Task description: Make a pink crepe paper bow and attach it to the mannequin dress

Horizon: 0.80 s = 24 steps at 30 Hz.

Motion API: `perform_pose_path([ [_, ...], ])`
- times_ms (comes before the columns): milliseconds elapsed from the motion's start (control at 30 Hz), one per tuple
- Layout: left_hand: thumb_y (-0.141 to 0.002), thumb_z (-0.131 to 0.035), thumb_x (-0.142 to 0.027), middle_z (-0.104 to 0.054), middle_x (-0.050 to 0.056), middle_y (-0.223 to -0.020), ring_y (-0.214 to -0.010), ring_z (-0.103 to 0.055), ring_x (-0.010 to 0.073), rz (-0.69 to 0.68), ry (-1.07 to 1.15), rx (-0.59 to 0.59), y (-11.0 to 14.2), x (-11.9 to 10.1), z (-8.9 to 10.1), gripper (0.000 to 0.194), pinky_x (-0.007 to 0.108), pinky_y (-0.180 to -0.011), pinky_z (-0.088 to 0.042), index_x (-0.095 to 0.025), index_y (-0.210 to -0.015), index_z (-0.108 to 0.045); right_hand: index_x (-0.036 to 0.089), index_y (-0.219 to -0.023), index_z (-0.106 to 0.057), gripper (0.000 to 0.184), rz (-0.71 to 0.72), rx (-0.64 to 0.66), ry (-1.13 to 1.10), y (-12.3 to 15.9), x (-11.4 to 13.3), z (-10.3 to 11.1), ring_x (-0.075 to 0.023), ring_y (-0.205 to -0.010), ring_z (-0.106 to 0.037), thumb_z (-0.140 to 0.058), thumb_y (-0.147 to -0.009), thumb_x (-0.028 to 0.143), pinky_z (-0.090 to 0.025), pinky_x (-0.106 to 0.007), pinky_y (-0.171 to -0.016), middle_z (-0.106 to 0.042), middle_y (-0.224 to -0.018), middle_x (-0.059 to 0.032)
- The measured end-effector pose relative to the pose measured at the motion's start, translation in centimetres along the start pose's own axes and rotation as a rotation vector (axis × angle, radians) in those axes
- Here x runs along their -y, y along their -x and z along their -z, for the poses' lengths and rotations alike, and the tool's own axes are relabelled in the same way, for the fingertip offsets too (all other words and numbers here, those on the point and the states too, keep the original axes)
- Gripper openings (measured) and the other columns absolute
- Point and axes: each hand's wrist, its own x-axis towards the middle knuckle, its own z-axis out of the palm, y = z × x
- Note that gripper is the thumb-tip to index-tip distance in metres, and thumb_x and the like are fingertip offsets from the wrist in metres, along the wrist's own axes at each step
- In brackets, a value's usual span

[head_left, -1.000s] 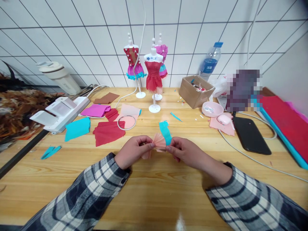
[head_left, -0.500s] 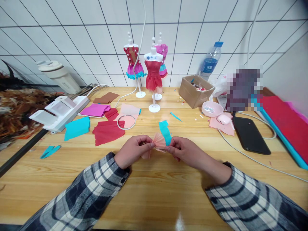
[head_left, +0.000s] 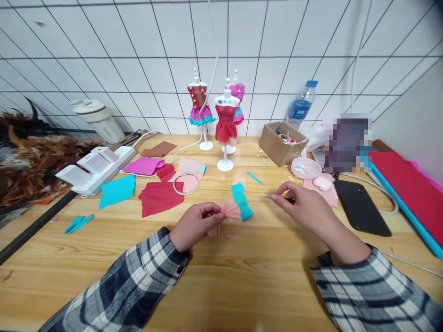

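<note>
My left hand (head_left: 195, 224) is closed on a pleated pink paper fan (head_left: 230, 211), pinching its gathered end just above the wooden table (head_left: 221, 281). A turquoise paper strip (head_left: 242, 200) lies right behind the fan. My right hand (head_left: 304, 207) hovers to the right of the fan, apart from it, with thumb and forefinger pinched on something thin I cannot make out. A small pink scrap (head_left: 231, 237) lies on the table below the fan. Three small mannequins in paper dresses (head_left: 225, 122) stand at the back.
Red (head_left: 161, 197), turquoise (head_left: 117, 190) and magenta (head_left: 143, 165) paper pieces and a white ring (head_left: 186, 183) lie at the left. A power strip (head_left: 95, 167), a cardboard box (head_left: 283, 143), a pink bowl (head_left: 305, 168), a black phone (head_left: 360, 206) and a water bottle (head_left: 302, 103) are around.
My right hand has let go of the pink fan and moved right and away from it. The left hand keeps hold of the fan. The camera view has tilted slightly.
</note>
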Motion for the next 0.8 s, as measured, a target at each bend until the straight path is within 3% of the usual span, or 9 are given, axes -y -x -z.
perform_pose_path([
  [67, -0.07, -0.067, -0.05, -0.056, -0.003, -0.053, -0.048, -0.048, 0.0102, -0.017, -0.011, -0.007, 0.0, 0.0, 0.1, 0.036, 0.021, -0.048, -0.034, -0.016, -0.076, -0.06, 0.024, -0.092, -0.058, 0.034, -0.068, -0.146, 0.193, -0.9, -1.3, 0.0, -0.0214, -0.066, -0.06, -0.054, -0.085, 0.057, -0.03, -0.027, -0.053, -0.068, -0.077, -0.004],
  [167, -0.071, -0.067, -0.05, -0.054, -0.004, -0.057, -0.051, -0.046, 0.0092, -0.062, -0.052, -0.039, 0.0, 0.0, 0.2, 0.036, 0.021, -0.05, -0.035, -0.015, -0.073, -0.062, 0.025, -0.096, -0.059, 0.035, -0.077, -0.111, 0.276, -1.8, -2.4, -1.0, -0.0233, -0.068, -0.06, -0.051, -0.086, 0.057, -0.032, -0.029, -0.053, -0.067, -0.076, -0.0043],
  [233, -0.071, -0.067, -0.05, -0.054, -0.003, -0.06, -0.053, -0.046, 0.0093, -0.087, -0.07, -0.045, 0.0, 0.1, 0.1, 0.036, 0.021, -0.052, -0.035, -0.014, -0.073, -0.063, 0.024, -0.092, -0.061, 0.031, -0.009, -0.134, 0.294, -1.7, -2.3, -1.6, -0.0263, -0.078, -0.061, -0.056, -0.085, 0.054, -0.038, -0.032, -0.06, -0.067, -0.08, -0.0065],
  [300, -0.072, -0.067, -0.049, -0.055, -0.003, -0.06, -0.054, -0.047, 0.0099, -0.095, -0.078, -0.04, 0.1, 0.2, 0.0, 0.035, 0.022, -0.052, -0.036, -0.014, -0.074, -0.064, 0.022, -0.093, -0.063, 0.027, 0.106, -0.254, 0.26, -1.2, -1.5, -2.1, -0.0293, -0.094, -0.058, -0.06, -0.084, 0.048, -0.041, -0.039, -0.076, -0.066, -0.093, -0.01],
  [367, -0.072, -0.066, -0.048, -0.055, -0.003, -0.058, -0.053, -0.048, 0.011, -0.1, -0.094, -0.041, 0.2, 0.4, -0.2, 0.034, 0.022, -0.051, -0.037, -0.014, -0.075, -0.063, 0.021, -0.1, -0.064, 0.03, 0.232, -0.312, 0.095, -0.1, 0.2, -2.3, -0.0285, -0.102, -0.056, -0.058, -0.086, 0.046, -0.039, -0.042, -0.089, -0.065, -0.104, -0.0118],
  [433, -0.073, -0.065, -0.047, -0.055, -0.003, -0.056, -0.052, -0.049, 0.0121, -0.109, -0.111, -0.047, 0.2, 0.5, -0.5, 0.033, 0.023, -0.05, -0.037, -0.015, -0.077, -0.063, 0.021, -0.101, -0.064, 0.034, 0.312, -0.138, -0.185, 1.3, 2.1, -2.6, -0.0242, -0.096, -0.058, -0.05, -0.09, 0.05, -0.043, -0.037, -0.084, -0.065, -0.103, -0.01],
  [533, -0.074, -0.066, -0.046, -0.056, -0.002, -0.06, -0.055, -0.049, 0.012, -0.143, -0.136, -0.054, 0.2, 0.5, -0.7, 0.032, 0.023, -0.051, -0.038, -0.015, -0.076, -0.064, 0.022, -0.095, -0.066, 0.035, 0.207, 0.125, -0.428, 2.8, 4.5, -3.6, -0.0189, -0.075, -0.058, -0.055, -0.086, 0.054, -0.044, -0.03, -0.067, -0.068, -0.088, -0.0046],
  [700, -0.071, -0.067, -0.047, -0.054, -0.003, -0.058, -0.052, -0.046, 0.0102, -0.104, -0.049, -0.032, 0.2, 0.3, -0.7, 0.033, 0.022, -0.05, -0.035, -0.014, -0.078, -0.064, 0.019, -0.078, -0.067, 0.024, 0.098, 0.239, -0.531, 2.9, 5.0, -5.1, -0.0127, -0.056, -0.046, -0.061, -0.082, 0.042, -0.033, -0.026, -0.052, -0.059, -0.064, 0.0012],
  [800, -0.072, -0.067, -0.048, -0.054, -0.004, -0.054, -0.05, -0.047, 0.0108, -0.093, -0.016, -0.02, 0.3, 0.2, -0.8, 0.035, 0.022, -0.048, -0.035, -0.014, -0.078, -0.064, 0.018, -0.082, -0.067, 0.023, 0.103, 0.237, -0.543, 2.7, 4.6, -5.4, -0.0136, -0.061, -0.05, -0.062, -0.081, 0.041, -0.036, -0.026, -0.054, -0.062, -0.069, 0.0],
])
